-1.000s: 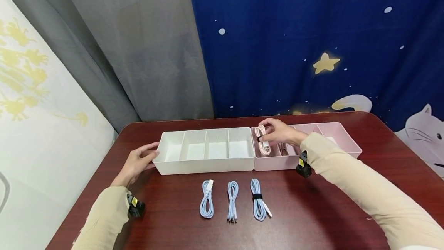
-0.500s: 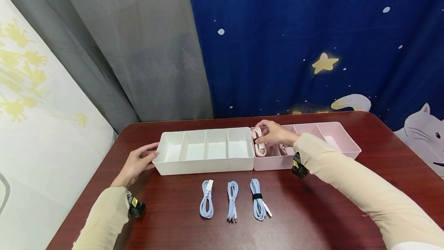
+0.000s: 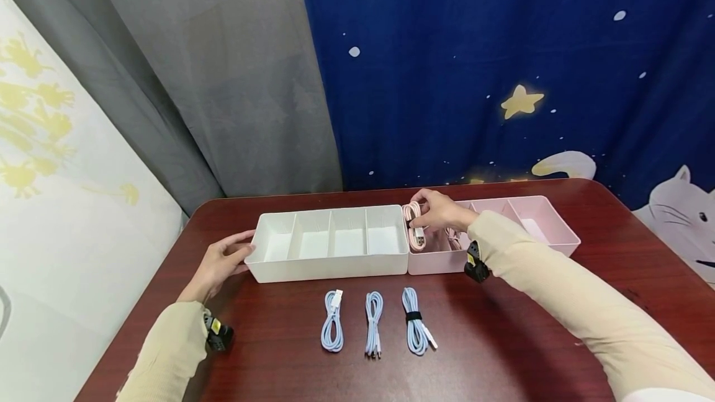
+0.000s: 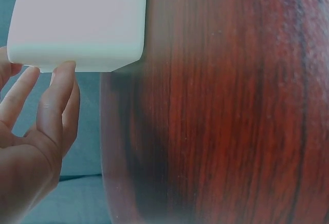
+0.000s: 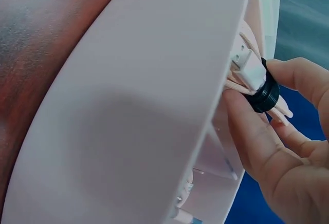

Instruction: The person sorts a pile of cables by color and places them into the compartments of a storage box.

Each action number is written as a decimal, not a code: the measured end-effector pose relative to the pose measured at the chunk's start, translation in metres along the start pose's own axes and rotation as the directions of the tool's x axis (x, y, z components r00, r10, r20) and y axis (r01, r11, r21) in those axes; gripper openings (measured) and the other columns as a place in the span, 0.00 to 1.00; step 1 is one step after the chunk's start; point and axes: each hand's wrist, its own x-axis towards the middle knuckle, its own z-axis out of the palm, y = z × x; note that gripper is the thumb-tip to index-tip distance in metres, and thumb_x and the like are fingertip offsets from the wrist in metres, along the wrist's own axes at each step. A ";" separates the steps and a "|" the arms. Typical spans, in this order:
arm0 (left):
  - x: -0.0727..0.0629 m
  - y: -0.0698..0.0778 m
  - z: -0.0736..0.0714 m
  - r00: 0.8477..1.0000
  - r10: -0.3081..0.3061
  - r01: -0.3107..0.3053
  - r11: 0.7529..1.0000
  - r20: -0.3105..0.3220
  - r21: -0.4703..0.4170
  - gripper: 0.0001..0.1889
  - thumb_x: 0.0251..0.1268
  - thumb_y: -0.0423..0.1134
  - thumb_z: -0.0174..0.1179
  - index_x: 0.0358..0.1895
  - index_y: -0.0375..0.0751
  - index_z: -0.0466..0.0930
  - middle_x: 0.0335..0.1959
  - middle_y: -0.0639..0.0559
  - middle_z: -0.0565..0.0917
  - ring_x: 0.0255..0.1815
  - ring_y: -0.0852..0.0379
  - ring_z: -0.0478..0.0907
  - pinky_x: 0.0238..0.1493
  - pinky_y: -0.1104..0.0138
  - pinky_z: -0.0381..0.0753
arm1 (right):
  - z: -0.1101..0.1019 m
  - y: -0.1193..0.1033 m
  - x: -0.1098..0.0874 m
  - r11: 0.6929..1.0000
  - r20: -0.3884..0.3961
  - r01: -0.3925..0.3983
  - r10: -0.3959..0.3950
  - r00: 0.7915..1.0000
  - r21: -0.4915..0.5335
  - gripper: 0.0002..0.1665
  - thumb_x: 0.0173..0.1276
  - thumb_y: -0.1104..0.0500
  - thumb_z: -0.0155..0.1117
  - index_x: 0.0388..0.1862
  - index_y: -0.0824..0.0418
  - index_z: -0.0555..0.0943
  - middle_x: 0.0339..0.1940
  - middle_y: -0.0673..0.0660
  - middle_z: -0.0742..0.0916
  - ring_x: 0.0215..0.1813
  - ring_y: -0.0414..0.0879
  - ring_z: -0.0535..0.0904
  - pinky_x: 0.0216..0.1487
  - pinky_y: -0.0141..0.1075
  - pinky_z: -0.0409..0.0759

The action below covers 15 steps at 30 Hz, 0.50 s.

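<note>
My right hand pinches a coiled pink charging cable by its black strap, thumb on one side and fingers on the other. The coil is partly down in the leftmost compartment of the pink divided box, its white USB plug facing the wrist camera. Another pink cable lies in the compartment to its right, partly hidden by the hand. At the far left, my left hand touches the end of the white divided box with its fingertips; its fingers are only slightly bent in the left wrist view.
Three light-blue coiled cables, a left one, a middle one and a black-strapped right one, lie in front of the boxes on the dark red table. The two boxes stand end to end. Curtains hang behind the table.
My right hand has shifted a little left with the pink cable, which now sits against the left end of the pink box. My left hand and the blue cables stay where they were.
</note>
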 end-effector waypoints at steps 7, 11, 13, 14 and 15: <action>0.000 0.000 0.000 1.000 -0.003 0.003 1.000 -0.003 0.006 0.28 0.62 0.45 0.54 0.64 0.39 0.61 0.50 0.35 0.72 0.39 0.62 0.76 0.41 0.61 0.78 | 0.002 -0.003 -0.001 1.000 0.023 -0.009 0.010 1.000 -0.008 0.27 0.49 0.71 0.65 0.47 0.70 0.64 0.30 0.63 0.77 0.27 0.49 0.78 0.34 0.47 0.79; 0.000 -0.001 0.000 1.000 -0.004 0.004 1.000 -0.003 0.006 0.28 0.62 0.44 0.54 0.64 0.39 0.61 0.50 0.36 0.73 0.38 0.61 0.76 0.41 0.60 0.77 | 0.004 -0.002 -0.003 1.000 0.042 -0.018 0.017 0.999 0.010 0.26 0.48 0.72 0.65 0.45 0.70 0.63 0.30 0.63 0.78 0.28 0.48 0.78 0.35 0.48 0.79; 0.000 -0.001 0.000 1.000 -0.004 0.004 1.000 -0.003 0.008 0.28 0.62 0.44 0.54 0.64 0.39 0.61 0.49 0.37 0.73 0.38 0.61 0.76 0.41 0.60 0.77 | 0.005 -0.001 -0.003 1.000 0.049 -0.019 0.018 0.999 0.018 0.26 0.48 0.72 0.64 0.45 0.70 0.63 0.30 0.63 0.77 0.28 0.48 0.77 0.35 0.47 0.79; 0.000 -0.001 0.000 1.000 -0.004 0.004 1.000 -0.004 0.010 0.28 0.62 0.44 0.54 0.64 0.39 0.61 0.49 0.37 0.73 0.38 0.62 0.76 0.41 0.60 0.77 | 0.005 -0.001 -0.003 0.999 0.052 -0.024 0.022 0.998 0.027 0.26 0.48 0.73 0.64 0.44 0.70 0.63 0.30 0.63 0.77 0.28 0.48 0.77 0.35 0.47 0.79; 0.000 -0.001 0.000 1.000 -0.003 0.003 1.000 -0.004 0.011 0.28 0.62 0.44 0.54 0.64 0.39 0.61 0.49 0.37 0.73 0.38 0.62 0.76 0.41 0.60 0.77 | 0.005 -0.001 -0.003 0.999 0.054 -0.023 0.021 0.998 0.030 0.26 0.48 0.73 0.64 0.44 0.70 0.63 0.30 0.63 0.77 0.28 0.48 0.77 0.35 0.47 0.79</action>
